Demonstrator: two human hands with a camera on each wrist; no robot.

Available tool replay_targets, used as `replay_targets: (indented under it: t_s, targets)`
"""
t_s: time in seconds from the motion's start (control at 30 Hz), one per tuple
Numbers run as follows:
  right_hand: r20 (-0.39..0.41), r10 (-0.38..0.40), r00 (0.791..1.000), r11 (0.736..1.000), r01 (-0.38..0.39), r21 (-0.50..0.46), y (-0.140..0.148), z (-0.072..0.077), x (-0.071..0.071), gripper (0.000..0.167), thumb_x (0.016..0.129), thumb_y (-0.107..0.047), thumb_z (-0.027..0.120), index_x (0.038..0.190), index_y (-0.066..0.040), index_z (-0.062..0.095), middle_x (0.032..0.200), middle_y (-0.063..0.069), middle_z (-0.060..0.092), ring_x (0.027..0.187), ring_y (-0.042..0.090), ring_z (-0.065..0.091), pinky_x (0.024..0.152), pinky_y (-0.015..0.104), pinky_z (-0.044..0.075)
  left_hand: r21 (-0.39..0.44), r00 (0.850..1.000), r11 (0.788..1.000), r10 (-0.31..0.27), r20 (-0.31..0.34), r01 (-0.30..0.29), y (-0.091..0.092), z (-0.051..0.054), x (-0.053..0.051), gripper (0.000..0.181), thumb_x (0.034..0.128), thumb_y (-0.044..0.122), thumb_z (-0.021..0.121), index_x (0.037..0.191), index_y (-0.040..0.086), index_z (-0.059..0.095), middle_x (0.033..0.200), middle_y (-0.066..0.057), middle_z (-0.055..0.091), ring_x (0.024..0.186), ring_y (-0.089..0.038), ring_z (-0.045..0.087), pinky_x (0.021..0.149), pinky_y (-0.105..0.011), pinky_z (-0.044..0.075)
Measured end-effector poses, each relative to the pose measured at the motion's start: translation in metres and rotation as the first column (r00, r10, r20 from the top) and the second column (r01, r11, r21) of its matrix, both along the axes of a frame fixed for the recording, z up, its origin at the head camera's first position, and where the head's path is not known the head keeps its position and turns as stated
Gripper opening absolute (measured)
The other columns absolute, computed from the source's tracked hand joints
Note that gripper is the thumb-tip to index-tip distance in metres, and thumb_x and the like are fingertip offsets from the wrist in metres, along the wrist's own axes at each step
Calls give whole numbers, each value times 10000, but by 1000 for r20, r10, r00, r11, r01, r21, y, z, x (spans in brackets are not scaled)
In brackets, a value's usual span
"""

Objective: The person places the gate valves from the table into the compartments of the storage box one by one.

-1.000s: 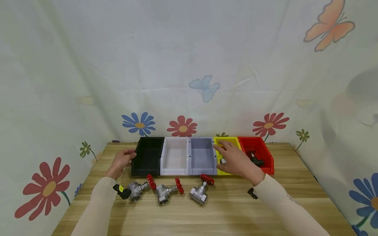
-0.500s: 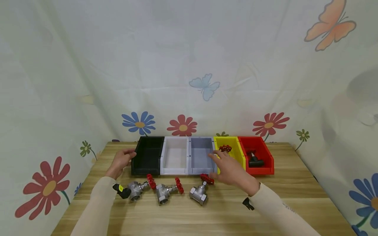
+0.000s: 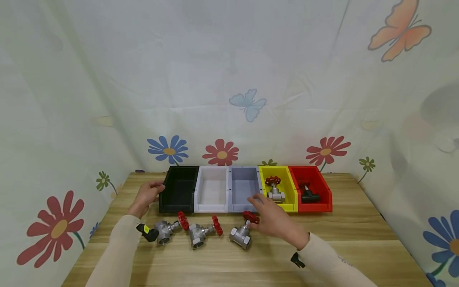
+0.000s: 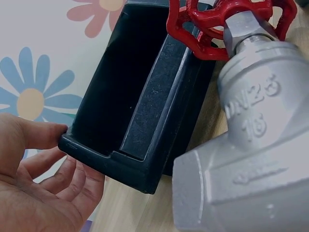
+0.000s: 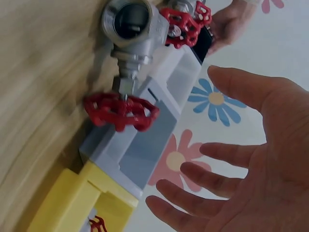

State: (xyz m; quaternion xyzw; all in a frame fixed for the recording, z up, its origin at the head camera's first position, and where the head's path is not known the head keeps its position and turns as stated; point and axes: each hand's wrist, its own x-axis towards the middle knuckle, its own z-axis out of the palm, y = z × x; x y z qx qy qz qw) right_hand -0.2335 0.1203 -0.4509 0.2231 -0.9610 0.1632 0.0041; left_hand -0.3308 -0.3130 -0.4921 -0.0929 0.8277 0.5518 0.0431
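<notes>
My left hand [image 3: 146, 196] pinches the front left corner of the black bin [image 4: 147, 164], thumb on the rim and fingers curled beneath. My right hand [image 3: 275, 218] is spread with nothing in it, over the front of the grey bin [image 3: 245, 208] and beside a gate valve [image 3: 241, 236] with a red handwheel [image 5: 120, 112]. In the right wrist view its fingers [image 5: 193, 195] are apart from the valve. Another valve [image 3: 197, 235] and a third valve [image 3: 165, 231] lie further left on the table. The left wrist view shows one valve body [image 4: 260, 121] close up.
The bins stand in a row: a white bin [image 3: 212, 208] by the black one, then grey. The yellow bin [image 3: 292, 207] holds a red-wheeled valve [image 3: 275, 193]. In the red bin [image 3: 324, 207] lies a black-handled piece [image 3: 309, 195]. A flowered curtain [image 3: 193, 79] hangs behind the table [image 3: 201, 267].
My right hand has drawn back from over the yellow bin, moving left and toward me to the nearest valve. The valve in the yellow bin has come into view. My left hand stays put.
</notes>
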Motion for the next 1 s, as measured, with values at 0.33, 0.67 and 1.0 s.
replay_targets:
  t_s: [0.33,0.67,1.0]
  targets:
    - [36,-21,999,1000,21,-6,-11,-13,7,911,748,-474,821,1489,-138,412,1458,140,455,1239,386,529,992,535,496,14,1000,1000,3,9,-3,-1,1,1,491,1036,243,476,1477,38,412,1499,-207,422,1305,-337,454,1010,-448,479]
    - [95,-93,991,996,91,19,-22,-26,13,977,706,-539,828,1475,-97,419,1467,177,427,1236,399,514,946,577,513,9,1000,1000,7,10,-7,1,3,2,490,1036,246,477,1477,41,416,1500,-205,426,1312,-335,453,1007,-442,486]
    - [68,-64,996,998,63,16,-25,-38,15,978,679,-569,835,1428,-82,437,1364,166,470,1105,351,557,874,507,549,17,1000,1000,3,30,-4,1,4,3,506,1039,253,470,1493,44,390,1512,-202,413,1327,-339,440,1025,-451,468]
